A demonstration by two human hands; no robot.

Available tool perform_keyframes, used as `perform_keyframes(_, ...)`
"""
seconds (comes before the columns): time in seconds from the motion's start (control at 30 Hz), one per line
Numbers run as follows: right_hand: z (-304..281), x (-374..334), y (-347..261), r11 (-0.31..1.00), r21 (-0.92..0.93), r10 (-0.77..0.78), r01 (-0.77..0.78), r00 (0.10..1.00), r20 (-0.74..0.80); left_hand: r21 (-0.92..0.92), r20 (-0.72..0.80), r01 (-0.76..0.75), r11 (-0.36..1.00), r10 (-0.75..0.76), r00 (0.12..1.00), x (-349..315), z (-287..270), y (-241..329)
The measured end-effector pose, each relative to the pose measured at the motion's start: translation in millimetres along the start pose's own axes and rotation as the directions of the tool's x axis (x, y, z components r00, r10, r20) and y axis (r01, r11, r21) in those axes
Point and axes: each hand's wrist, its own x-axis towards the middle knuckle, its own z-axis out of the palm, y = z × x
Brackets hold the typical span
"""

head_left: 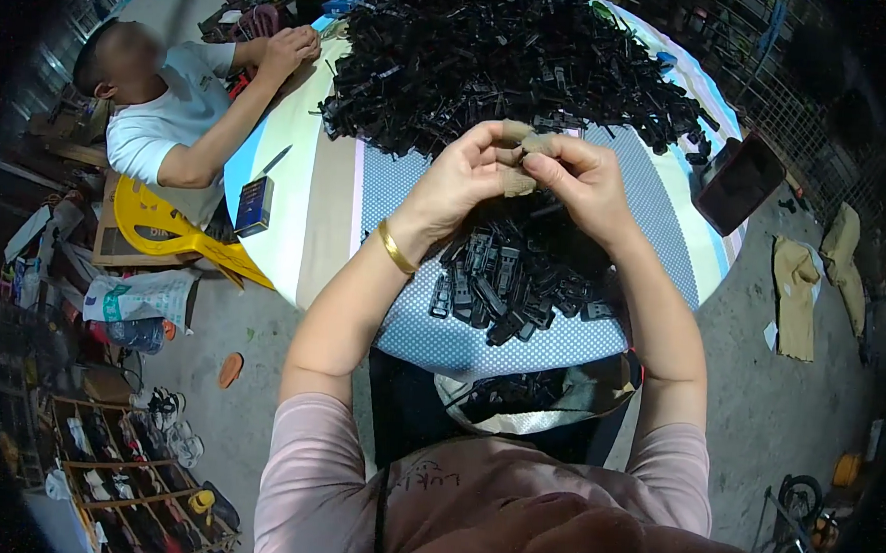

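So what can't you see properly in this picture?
- Head view: whatever the left hand and right hand pinch between them is covered by the fingers.
- The black plastic parts in the big heap are too small to tell apart.
- The bag under the table is partly hidden by its edge.

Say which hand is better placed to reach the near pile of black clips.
Either, roughly: left hand and right hand meet above the near pile.
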Motion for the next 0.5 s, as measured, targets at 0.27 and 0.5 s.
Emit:
perform_keyframes(0.27,3,0,6,0.995,-0.071,0.063,-0.071,0.992,-0.111,0.001,-0.092,-0.059,0.998,0.059,0.994,0,-4,-1)
perform_keyframes(0.5,3,0,6,0.99,-0.083,0.113,-0.114,0.993,-0.023,0.33,-0.178,-0.246,0.912,0.316,0.932,-4,9,-4)
